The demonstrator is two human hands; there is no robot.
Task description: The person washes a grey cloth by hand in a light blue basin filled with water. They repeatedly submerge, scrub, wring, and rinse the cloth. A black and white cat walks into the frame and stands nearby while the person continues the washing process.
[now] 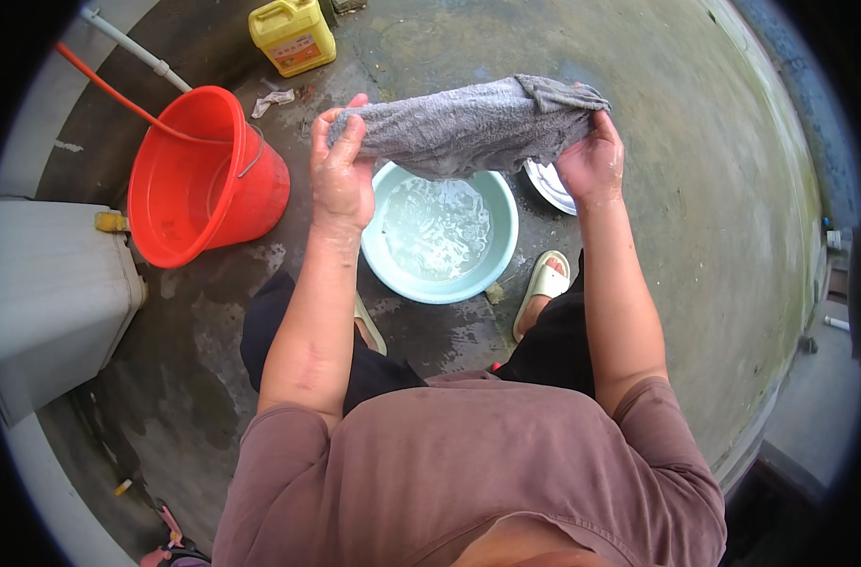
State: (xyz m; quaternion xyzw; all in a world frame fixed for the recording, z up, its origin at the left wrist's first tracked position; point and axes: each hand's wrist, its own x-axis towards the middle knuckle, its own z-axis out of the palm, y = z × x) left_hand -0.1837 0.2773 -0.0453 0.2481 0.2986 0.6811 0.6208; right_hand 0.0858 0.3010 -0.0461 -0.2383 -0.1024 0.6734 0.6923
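Note:
A damp-looking grey towel (459, 127) is stretched sideways between my two hands, above the far rim of a pale blue basin (384, 266). My left hand (342, 170) grips its left end, thumb on top. At the right end, where a corner is folded over, my right hand (593, 159) holds the cloth. Rippled, cloudy water (437, 227) lies in the basin on the ground between my feet. Behind my right hand, a white dish (547, 186) is partly hidden by the towel and the hand.
A red bucket (278, 188) with an orange hose (118, 96) running into it stands at the left. Beyond it are a yellow jug (292, 39) and a crumpled white scrap (272, 101). A grey-white appliance or cabinet (55, 290) borders the left side. Wet patches mark the concrete floor (700, 212).

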